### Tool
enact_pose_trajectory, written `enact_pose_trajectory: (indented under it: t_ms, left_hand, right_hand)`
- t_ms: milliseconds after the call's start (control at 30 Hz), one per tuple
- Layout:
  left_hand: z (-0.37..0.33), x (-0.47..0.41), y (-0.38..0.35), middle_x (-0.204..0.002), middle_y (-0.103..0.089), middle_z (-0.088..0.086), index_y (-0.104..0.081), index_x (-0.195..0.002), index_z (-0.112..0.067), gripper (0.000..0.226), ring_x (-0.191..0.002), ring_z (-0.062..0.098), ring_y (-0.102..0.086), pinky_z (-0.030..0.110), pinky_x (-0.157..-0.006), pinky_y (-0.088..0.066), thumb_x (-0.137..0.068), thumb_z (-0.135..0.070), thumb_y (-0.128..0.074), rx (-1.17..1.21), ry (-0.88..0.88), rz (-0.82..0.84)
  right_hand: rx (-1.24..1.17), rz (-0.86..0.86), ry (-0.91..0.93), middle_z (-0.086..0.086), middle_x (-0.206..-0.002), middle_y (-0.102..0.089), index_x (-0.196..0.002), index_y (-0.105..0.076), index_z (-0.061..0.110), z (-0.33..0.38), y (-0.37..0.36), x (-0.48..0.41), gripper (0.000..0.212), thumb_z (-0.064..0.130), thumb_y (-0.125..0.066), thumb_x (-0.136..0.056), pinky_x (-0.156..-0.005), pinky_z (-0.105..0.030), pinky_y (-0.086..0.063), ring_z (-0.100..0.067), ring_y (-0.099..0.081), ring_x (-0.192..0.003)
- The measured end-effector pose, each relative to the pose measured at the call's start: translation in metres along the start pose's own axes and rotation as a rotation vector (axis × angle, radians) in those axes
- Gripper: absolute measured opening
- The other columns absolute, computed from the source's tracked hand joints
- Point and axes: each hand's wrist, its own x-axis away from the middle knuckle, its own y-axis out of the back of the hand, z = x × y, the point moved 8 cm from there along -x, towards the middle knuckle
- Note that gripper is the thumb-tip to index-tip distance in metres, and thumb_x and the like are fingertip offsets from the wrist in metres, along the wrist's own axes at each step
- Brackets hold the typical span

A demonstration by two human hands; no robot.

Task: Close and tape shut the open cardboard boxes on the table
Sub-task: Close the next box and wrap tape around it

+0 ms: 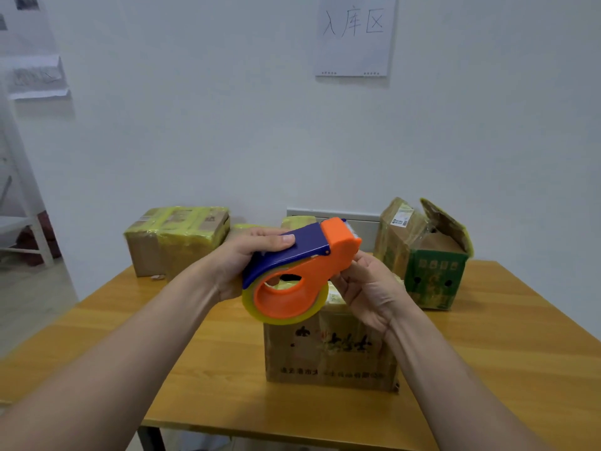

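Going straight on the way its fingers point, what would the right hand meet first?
The tape dispenser, at its orange head; the right hand seems to touch it, though depth is unclear.

Front box (330, 353) top (behind tape dispenser (325, 270))

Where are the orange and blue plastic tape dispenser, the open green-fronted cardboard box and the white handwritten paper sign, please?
orange and blue plastic tape dispenser (313, 268): head view, orange side plate.
open green-fronted cardboard box (432, 278): head view, green front panel.
white handwritten paper sign (354, 34): head view, sheet's centre.
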Motion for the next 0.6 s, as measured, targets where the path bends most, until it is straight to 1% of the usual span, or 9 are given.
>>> enact_pose_trajectory:
  t_ms: [100,167,267,333,400,433,500,533,600]
  left_hand:
    - [0.004,-0.002,0.001,-0.071,-0.066,0.005,-0.076,-0.093,-0.01,0.034,-0.055,0.015,-0.06,0.024,-0.049,-0.05,-0.072,-0.036,-0.087,0.067,-0.038,0.041]
    - [0.009,-0.004,0.008,-0.065,-0.059,0.005,-0.074,-0.082,-0.011,0.036,-0.051,0.015,-0.054,0.024,-0.046,-0.046,-0.066,-0.039,-0.091,0.087,0.003,-0.023]
    - [0.009,-0.004,0.011,-0.065,-0.059,0.006,-0.076,-0.079,-0.011,0.021,-0.05,0.015,-0.054,0.023,-0.045,-0.045,-0.079,-0.033,-0.077,0.09,0.007,-0.1]
    - [0.006,-0.003,0.007,-0.076,-0.068,0.007,-0.079,-0.097,-0.008,0.026,-0.058,0.015,-0.062,0.023,-0.05,-0.05,-0.085,-0.029,-0.069,0.037,-0.057,-0.077]
    - [0.006,0.002,0.004,-0.091,-0.074,0.009,-0.073,-0.117,-0.002,0.039,-0.07,0.017,-0.069,0.024,-0.06,-0.055,-0.088,-0.028,-0.072,0.03,-0.106,-0.024]
    - [0.009,0.005,0.004,-0.094,-0.075,0.009,-0.073,-0.118,-0.003,0.042,-0.073,0.017,-0.071,0.024,-0.063,-0.055,-0.085,-0.03,-0.077,0.047,-0.115,0.009]
    - [0.016,0.004,0.005,-0.086,-0.073,0.004,-0.078,-0.105,-0.012,0.043,-0.068,0.014,-0.068,0.024,-0.061,-0.053,-0.075,-0.041,-0.087,0.049,-0.109,0.069]
    - [0.018,0.004,0.007,-0.08,-0.071,0.002,-0.079,-0.098,-0.015,0.042,-0.064,0.013,-0.064,0.024,-0.059,-0.052,-0.07,-0.045,-0.09,0.066,-0.08,0.07]
    - [0.025,0.005,0.01,-0.071,-0.064,0.002,-0.079,-0.088,-0.015,0.041,-0.057,0.014,-0.058,0.025,-0.053,-0.048,-0.063,-0.043,-0.094,0.129,-0.093,0.073]
  right_hand:
    - [0.045,-0.002,0.12,-0.022,-0.099,-0.073,-0.124,-0.057,-0.005,0.01,-0.004,-0.001,0.068,0.018,-0.084,-0.065,-0.066,-0.025,-0.06,-0.025,-0.069,-0.076]
    - [0.186,-0.06,0.255,-0.026,-0.098,-0.072,-0.118,-0.053,-0.003,0.02,-0.002,0.002,0.058,0.019,-0.081,-0.072,-0.067,-0.029,-0.059,-0.029,-0.069,-0.076]
    - [0.307,-0.107,0.314,-0.023,-0.091,-0.074,-0.107,-0.05,0.003,0.024,0.002,0.004,0.037,0.008,-0.076,-0.082,-0.068,-0.033,-0.06,-0.028,-0.073,-0.078]
    - [0.388,-0.117,0.265,-0.023,-0.093,-0.075,-0.109,-0.05,-0.006,0.024,0.002,0.003,0.029,-0.006,-0.071,-0.088,-0.066,-0.032,-0.061,-0.029,-0.074,-0.078]
    - [0.344,-0.086,0.144,-0.024,-0.091,-0.074,-0.117,-0.05,-0.016,0.024,0.001,0.005,0.031,-0.011,-0.065,-0.091,-0.059,-0.026,-0.059,-0.026,-0.072,-0.072]
    - [0.287,-0.055,0.065,-0.022,-0.085,-0.073,-0.12,-0.052,-0.017,0.022,-0.002,0.007,0.03,-0.011,-0.062,-0.092,-0.054,-0.022,-0.057,-0.022,-0.07,-0.065]
    - [0.257,0.022,-0.061,-0.017,-0.076,-0.069,-0.118,-0.056,-0.017,0.019,-0.009,0.013,0.026,-0.008,-0.06,-0.094,-0.049,-0.016,-0.052,-0.014,-0.065,-0.055]
    - [0.292,0.04,-0.06,-0.017,-0.076,-0.068,-0.119,-0.058,-0.017,0.021,-0.011,0.014,0.029,-0.006,-0.063,-0.093,-0.051,-0.017,-0.053,-0.014,-0.064,-0.055]
    - [0.427,0.021,0.059,-0.019,-0.078,-0.07,-0.117,-0.062,-0.012,0.03,-0.016,0.016,0.035,0.003,-0.073,-0.087,-0.059,-0.022,-0.055,-0.018,-0.067,-0.061]
